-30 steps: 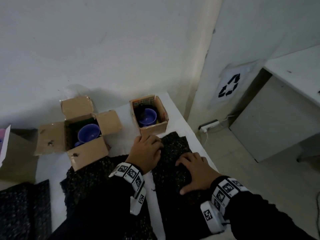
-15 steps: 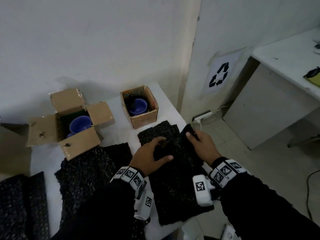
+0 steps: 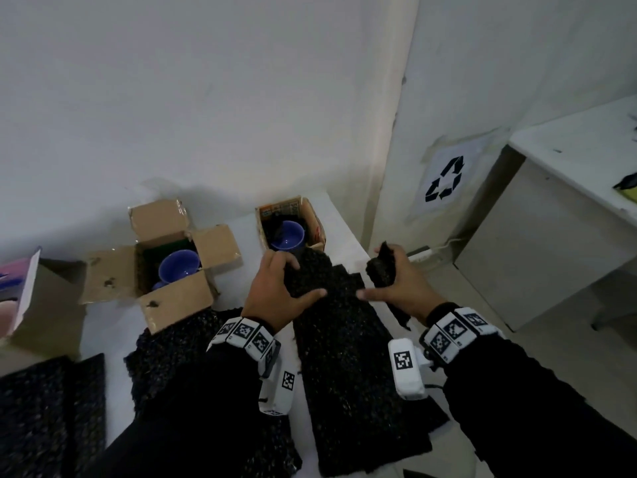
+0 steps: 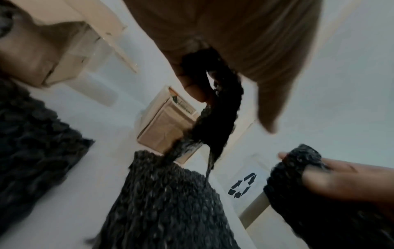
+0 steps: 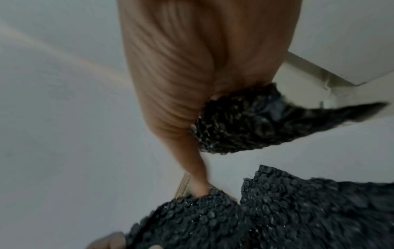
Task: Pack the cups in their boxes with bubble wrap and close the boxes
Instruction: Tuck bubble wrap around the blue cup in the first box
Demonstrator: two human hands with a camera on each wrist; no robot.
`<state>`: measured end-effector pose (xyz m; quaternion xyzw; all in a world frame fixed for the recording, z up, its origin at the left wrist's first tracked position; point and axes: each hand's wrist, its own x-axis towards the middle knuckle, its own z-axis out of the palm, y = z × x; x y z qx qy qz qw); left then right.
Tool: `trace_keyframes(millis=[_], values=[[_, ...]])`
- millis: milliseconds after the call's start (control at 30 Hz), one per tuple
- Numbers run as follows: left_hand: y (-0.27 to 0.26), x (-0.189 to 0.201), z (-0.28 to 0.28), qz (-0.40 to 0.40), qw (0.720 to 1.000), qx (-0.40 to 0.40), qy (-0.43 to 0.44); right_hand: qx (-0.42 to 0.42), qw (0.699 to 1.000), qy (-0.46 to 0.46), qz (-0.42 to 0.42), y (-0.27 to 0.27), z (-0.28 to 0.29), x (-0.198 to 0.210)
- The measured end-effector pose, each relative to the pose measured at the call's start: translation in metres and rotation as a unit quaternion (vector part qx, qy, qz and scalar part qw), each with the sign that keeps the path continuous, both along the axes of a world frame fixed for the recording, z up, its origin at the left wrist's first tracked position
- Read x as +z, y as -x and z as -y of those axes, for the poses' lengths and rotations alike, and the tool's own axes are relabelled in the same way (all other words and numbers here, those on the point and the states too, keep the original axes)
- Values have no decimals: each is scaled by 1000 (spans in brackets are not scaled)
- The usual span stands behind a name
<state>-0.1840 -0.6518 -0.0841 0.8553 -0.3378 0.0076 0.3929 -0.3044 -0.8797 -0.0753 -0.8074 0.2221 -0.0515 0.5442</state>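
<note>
L hand (image 3: pixel 275 291) grips the far end of a long black bubble-wrap sheet (image 3: pixel 348 357) that lies lengthwise on the white worktop (image 3: pixel 113 339), fingers curled over its top edge, thumb stretched out across the sheet. In the L wrist view the wrap bunches up inside the palm, pinched betw thumb and fingers. R hand (image 3: pixel 400 288) clutches a smaller crumpled piece of black bubble wrap (image 3: pixel 381 270), held up off the worktop just right of the long sheet; its tail hangs down past the wrist. Hands are near each other, not touching.

Just beyond the L hand sits a small brown cardboard box w/ printed flap (image 3: pixel 293 222), open, w/ a blue cup (image 3: pixel 287 236) inside on dark padding. Left of it, apart, a bigger brown cardboard box w/ four flaps spread open (image 3: pixel 172 298) holds a second blue cup (image 3: pixel 179 267). A second black wrap sheet (image 3: pixel 172 343) lies on the worktop under the L forearm, touching that box's near flap. More black wrap at the worktop's near-left corner (image 3: pixel 44 408). Far left: a pink-and-white box edge (image 3: pixel 20 288), partly cut off. On the wall to the right, a paper sign w/ black recycling symbol (image 3: pixel 444 184).
</note>
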Motion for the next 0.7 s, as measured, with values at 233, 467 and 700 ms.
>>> trace_keyframes(millis=[233, 467, 700], values=[[-27, 31, -11, 37, 998, 16, -42, 10, 991, 130, 9, -48, -12, 12], [-70, 49, -26, 51, 996, 49, -53, 1, 995, 52, 80, -102, -19, 41], [-90, 35, -20, 45, 996, 20, -79, 53, 985, 119, 112, -157, -29, 31]])
